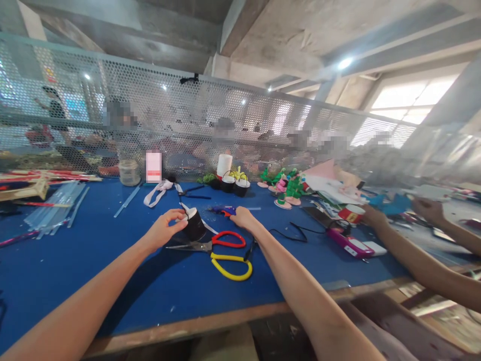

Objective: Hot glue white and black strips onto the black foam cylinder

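Head view | small black cup (195,224) with white rim stands on blue bench (75,271), my left hand (165,229) closing its grip around its side | looks light, stiff, maybe slick; hold at wall | my right hand (243,218) half-curled on glue gun (222,210), grasp unclear | scissors (221,250) just beside cup

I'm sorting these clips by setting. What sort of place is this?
Probably a craft workshop: a shared blue worktable with scissors, glue sticks and small green-and-pink craft pieces, with other people working behind a mesh divider.
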A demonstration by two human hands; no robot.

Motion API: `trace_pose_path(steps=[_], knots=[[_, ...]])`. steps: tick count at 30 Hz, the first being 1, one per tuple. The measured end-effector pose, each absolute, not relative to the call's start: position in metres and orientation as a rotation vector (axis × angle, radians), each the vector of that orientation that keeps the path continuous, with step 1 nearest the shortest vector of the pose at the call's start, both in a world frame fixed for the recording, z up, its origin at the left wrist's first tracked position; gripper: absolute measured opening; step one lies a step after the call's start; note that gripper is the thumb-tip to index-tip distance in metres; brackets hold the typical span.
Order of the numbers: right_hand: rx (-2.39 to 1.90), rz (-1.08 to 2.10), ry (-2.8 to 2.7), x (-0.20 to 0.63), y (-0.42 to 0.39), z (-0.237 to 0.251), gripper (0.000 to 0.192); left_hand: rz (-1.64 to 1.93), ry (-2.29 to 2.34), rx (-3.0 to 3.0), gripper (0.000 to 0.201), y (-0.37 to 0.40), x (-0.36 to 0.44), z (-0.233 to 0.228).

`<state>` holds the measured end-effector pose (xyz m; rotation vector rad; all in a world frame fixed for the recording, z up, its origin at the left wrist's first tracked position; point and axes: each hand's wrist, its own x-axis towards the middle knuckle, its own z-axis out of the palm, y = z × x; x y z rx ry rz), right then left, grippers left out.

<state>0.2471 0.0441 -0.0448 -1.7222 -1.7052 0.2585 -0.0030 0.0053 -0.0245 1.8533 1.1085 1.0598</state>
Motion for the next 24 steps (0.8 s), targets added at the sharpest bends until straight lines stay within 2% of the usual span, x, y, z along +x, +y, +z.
trace_pose_path(steps=[1,3,6,9,13,16,24], knots=[[-1.761,0.265,-1.68,0.247,0.043,-0.043,0.007,1.059,1.114,1.851,0.039,0.006,-0.003,-0.025],[-1.786,0.275,-1.585,0.247,0.039,-0.034,0.017,1.048,1.118,1.862,0.039,0.006,-0.004,-0.025],[-1.581,0.451,-1.378,0.244,0.027,-0.016,0.028,1.044,1.099,1.887,0.039,0.007,-0.005,-0.026],[-1.347,0.808,-1.324,0.237,0.01,-0.002,0.014,1.054,1.091,1.885,0.039,0.009,-0.007,-0.027],[-1.178,0.914,-1.438,0.22,-0.011,-0.001,0.017,1.058,1.108,1.839,0.039,0.011,-0.009,-0.029],[-1.206,0.862,-1.526,0.206,-0.022,-0.006,0.016,1.057,1.122,1.803,0.037,0.012,-0.01,-0.029],[-1.31,0.352,-1.773,0.193,-0.028,-0.018,0.015,0.995,1.158,1.738,0.028,0.01,-0.009,-0.03]])
